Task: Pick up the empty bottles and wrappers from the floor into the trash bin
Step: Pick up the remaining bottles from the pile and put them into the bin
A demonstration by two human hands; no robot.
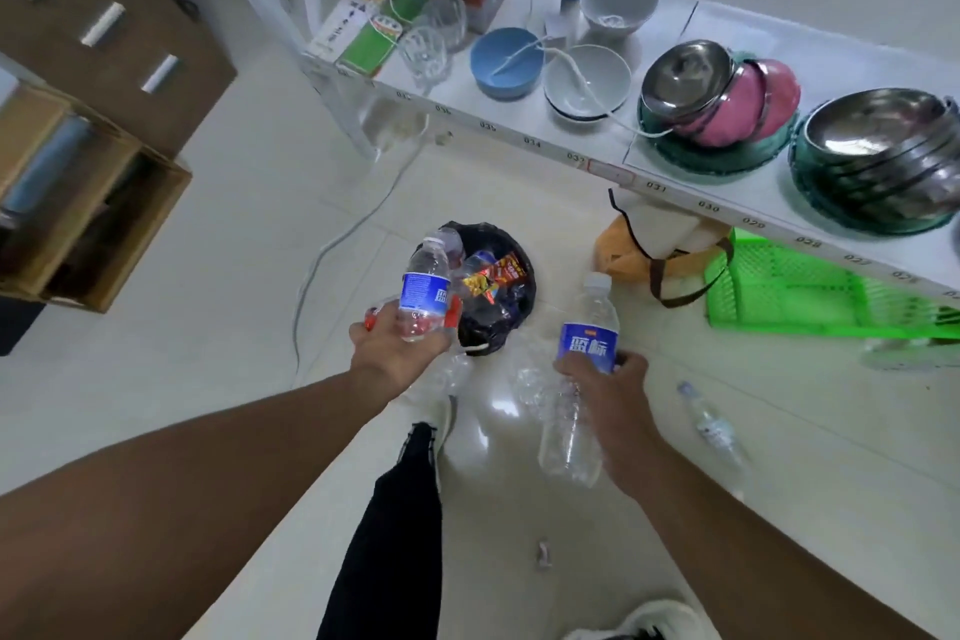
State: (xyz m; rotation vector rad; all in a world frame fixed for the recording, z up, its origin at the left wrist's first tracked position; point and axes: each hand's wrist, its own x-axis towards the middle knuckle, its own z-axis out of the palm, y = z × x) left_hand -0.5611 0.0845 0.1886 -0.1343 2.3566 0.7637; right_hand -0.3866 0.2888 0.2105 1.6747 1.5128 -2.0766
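The trash bin point(522, 307), lined with a black bag, stands on the floor ahead; it holds bottles and a red-and-yellow wrapper point(493, 278). My left hand point(400, 346) grips a clear blue-labelled bottle point(426, 288) upright at the bin's left rim, with something red also in its fingers. My right hand point(610, 395) grips a second blue-labelled bottle point(587, 343) to the right of the bin, plus a bare clear bottle point(569, 437) hanging below the palm. Another empty bottle point(714, 429) lies on the floor to the right. Crumpled clear plastic point(527, 377) lies just before the bin.
A white shelf point(519, 130) with bowls, glasses and steel pots runs along the right. Under it sit a green crate point(810, 296) and an orange bag point(628, 255). A cardboard box point(93, 218) is at left. A white cable point(332, 244) crosses the floor. A small scrap point(543, 554) lies near my feet.
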